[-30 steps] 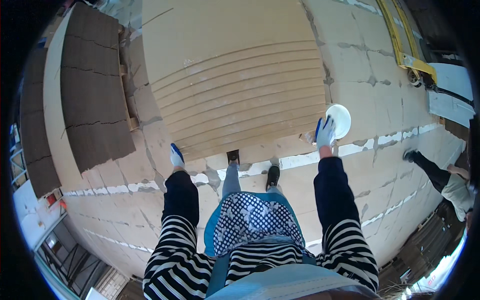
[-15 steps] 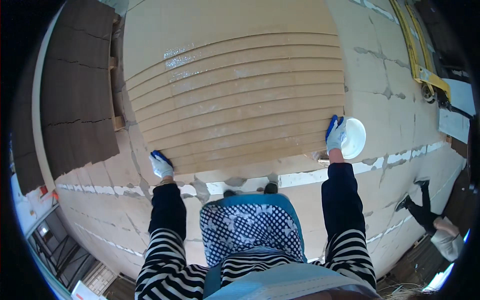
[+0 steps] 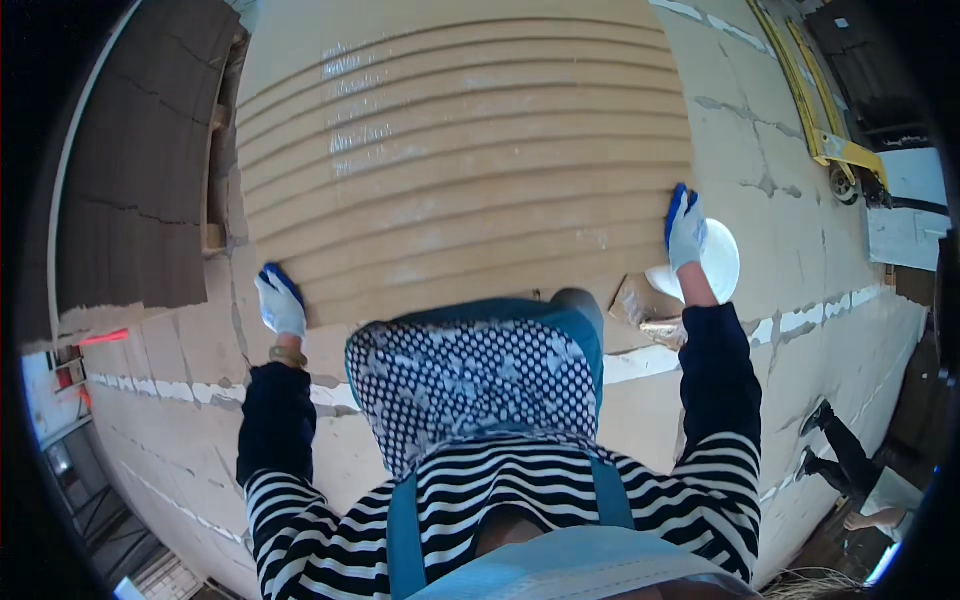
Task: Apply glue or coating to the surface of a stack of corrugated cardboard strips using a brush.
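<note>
At the far left, well away from the stack of brown boards [image 3: 470, 160], we see a darker pile of cardboard sheets [image 3: 130, 190] lying on the concrete floor [image 3: 150, 420]. Our left hand [image 3: 279, 303], in a white glove with blue fingertips, sits at the stack's lower left corner, its grip closed over the edge of the top board. The stack itself fills the middle of the view, its long edges stepped like shallow stairs, with pale whitish scuffs near its upper left part. Our right hand [image 3: 686, 228], gloved the same way, rests on the stack's right edge with fingers curled over it; how firmly it clamps we cannot tell. Just right of the stack, touching that hand from behind, lies a round white bowl-like container [image 3: 722, 266]; we cannot see anything inside it. Since half a second ago both hands have drawn closer to the stack's near corners and the stack looms larger in the view. Far right of the stack a yellow pallet jack [image 3: 830, 140] stands beside a white flat package [image 3: 905, 215], and another person's dark shoes [image 3: 815, 440] show near the lower right.
</note>
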`<state>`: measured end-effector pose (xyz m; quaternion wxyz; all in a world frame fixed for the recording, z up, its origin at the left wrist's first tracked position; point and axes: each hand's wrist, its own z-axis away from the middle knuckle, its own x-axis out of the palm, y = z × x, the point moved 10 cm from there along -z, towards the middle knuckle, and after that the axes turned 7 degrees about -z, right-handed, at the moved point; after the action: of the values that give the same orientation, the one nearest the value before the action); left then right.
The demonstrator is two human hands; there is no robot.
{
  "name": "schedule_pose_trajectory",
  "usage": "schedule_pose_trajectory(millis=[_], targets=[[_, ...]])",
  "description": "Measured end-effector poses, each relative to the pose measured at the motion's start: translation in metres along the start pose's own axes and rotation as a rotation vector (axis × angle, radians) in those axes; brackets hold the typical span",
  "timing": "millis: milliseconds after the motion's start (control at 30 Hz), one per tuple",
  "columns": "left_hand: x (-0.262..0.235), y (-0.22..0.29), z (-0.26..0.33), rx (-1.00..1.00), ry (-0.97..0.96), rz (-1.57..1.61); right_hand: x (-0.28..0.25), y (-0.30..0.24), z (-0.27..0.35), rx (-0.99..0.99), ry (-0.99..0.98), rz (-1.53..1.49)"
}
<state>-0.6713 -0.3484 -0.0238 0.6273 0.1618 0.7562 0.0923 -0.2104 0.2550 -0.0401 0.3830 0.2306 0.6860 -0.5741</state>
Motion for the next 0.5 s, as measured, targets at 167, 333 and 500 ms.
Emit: schedule_pose_trajectory(millis=[167,333,500], targets=[[-0.018,-0.011,-0.012,0.038,0.03,0.065,-0.003,-0.03,0.008,-0.063,0.059,-0.013],[0.007,-0.041,0.005,-0.115,-0.49,0.494,-0.026,0.032,-0.015,-0.238,-0.071,0.113],[-0.001,-0.075,0.039,-0.19,-0.478,0.391,-0.024,0.03,0.021,-0.078,-0.285,0.324]])
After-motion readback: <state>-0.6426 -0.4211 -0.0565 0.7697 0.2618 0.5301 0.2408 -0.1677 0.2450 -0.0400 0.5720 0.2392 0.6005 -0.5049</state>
